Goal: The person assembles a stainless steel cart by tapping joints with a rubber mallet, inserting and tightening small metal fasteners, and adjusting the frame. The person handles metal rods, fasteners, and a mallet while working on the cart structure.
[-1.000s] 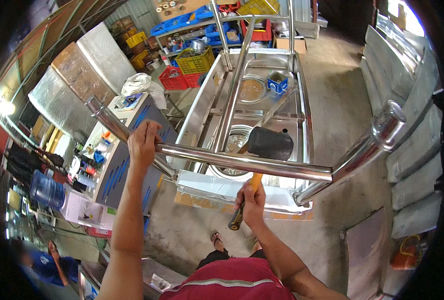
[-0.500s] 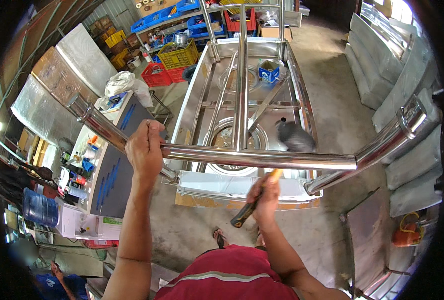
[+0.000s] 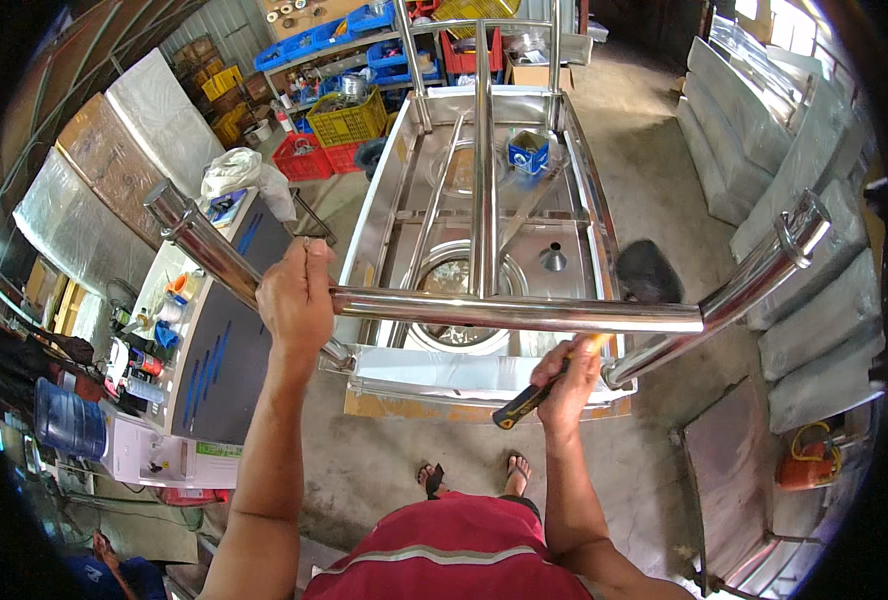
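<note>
My left hand point(image 3: 299, 300) is wrapped round a polished steel tube frame point(image 3: 564, 314) near the left end of its crossbar. In my right hand point(image 3: 567, 383) is a mallet with a black and yellow handle; its black head point(image 3: 650, 271) shows beyond the crossbar, near the right bend. The crossbar hides part of the handle. Both side tubes of the frame curve outward and away. Beyond the crossbar stands a stainless steel cart body point(image 3: 364, 275) with round openings. Inside it are a small blue box point(image 3: 528, 152) and a little metal funnel-like piece point(image 3: 554, 256).
To the left is a white counter with a grey front point(image 3: 222, 340), cluttered on top. Yellow point(image 3: 349, 118) and red crates point(image 3: 302, 158) stand at the back left. Wrapped panels point(image 3: 744, 130) line the right side, near an orange gas cylinder point(image 3: 809, 465). Part of another person point(image 3: 114, 570) shows at lower left.
My right hand has moved right with the mallet, and its head has swung right, baring the funnel-like piece. My left hand keeps its hold on the tube.
</note>
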### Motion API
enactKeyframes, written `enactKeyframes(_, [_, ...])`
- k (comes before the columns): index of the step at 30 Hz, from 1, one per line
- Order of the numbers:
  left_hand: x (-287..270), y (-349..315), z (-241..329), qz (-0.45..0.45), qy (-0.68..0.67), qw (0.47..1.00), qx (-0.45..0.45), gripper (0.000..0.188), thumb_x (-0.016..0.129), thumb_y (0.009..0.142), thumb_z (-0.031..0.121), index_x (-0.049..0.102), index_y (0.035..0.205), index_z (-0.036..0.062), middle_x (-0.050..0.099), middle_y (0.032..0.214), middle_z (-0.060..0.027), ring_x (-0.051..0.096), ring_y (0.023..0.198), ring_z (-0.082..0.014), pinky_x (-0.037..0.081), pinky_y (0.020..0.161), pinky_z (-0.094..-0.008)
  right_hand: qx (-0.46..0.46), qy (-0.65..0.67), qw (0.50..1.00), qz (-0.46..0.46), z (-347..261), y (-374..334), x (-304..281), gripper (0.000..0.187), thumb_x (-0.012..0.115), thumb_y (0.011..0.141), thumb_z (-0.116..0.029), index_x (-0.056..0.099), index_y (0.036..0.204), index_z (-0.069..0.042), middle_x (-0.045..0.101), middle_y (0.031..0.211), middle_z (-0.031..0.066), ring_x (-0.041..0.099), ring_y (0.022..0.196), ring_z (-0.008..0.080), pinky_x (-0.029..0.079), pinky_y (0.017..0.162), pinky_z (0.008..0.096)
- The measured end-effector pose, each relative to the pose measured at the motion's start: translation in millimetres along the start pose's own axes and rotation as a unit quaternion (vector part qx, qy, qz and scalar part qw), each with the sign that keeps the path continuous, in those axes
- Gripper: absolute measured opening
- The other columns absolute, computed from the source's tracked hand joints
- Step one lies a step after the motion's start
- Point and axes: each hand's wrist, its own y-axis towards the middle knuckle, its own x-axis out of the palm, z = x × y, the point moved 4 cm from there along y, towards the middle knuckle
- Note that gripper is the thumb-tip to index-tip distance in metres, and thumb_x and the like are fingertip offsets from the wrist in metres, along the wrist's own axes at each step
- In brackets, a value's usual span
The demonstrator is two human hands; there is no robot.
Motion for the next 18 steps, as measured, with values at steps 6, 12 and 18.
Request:
enactKeyframes(6, [0, -1, -1, 0.003, -0.015, 1.000, -0.021, 0.037, 0.047, 0.108, 0.031, 0.066, 0.088, 0.0061, 0.068, 0.067, -0.0134, 0.068, 0.068, -0.0379, 0.048, 0.066, -0.0509, 0.097, -0.132, 0.969, -0.185, 37, -43, 23, 0.037, 0.049, 0.111, -0.041, 0.048, 0.093, -0.009, 0.053, 0.063, 0.0021, 0.051, 0.047, 0.0128, 0.044, 0.044, 0.0277])
enactKeyframes(12, [-2, 0, 2, 0.008, 0.014, 1.000, 0.009, 0.036, 0.048, 0.108, 0.030, 0.065, 0.088, 0.0051, 0.068, 0.068, -0.0144, 0.067, 0.067, -0.0399, 0.048, 0.064, -0.0513, 0.058, 0.011, 0.998, -0.016, 11, 2, -17, 0.039, 0.046, 0.112, -0.043, 0.046, 0.088, -0.012, 0.048, 0.060, 0.0004, 0.047, 0.045, 0.0104, 0.042, 0.042, 0.0259])
enactKeyframes(18, [-1, 2, 1, 0.001, 0.006, 1.000, -0.030, 0.036, 0.048, 0.108, 0.030, 0.064, 0.087, 0.0047, 0.068, 0.070, -0.0153, 0.068, 0.069, -0.0410, 0.048, 0.066, -0.0524, 0.094, -0.143, 0.959, -0.226, 32, -39, 21, 0.029, 0.053, 0.110, -0.033, 0.051, 0.095, -0.008, 0.052, 0.064, 0.0004, 0.051, 0.050, 0.0105, 0.043, 0.045, 0.0272])
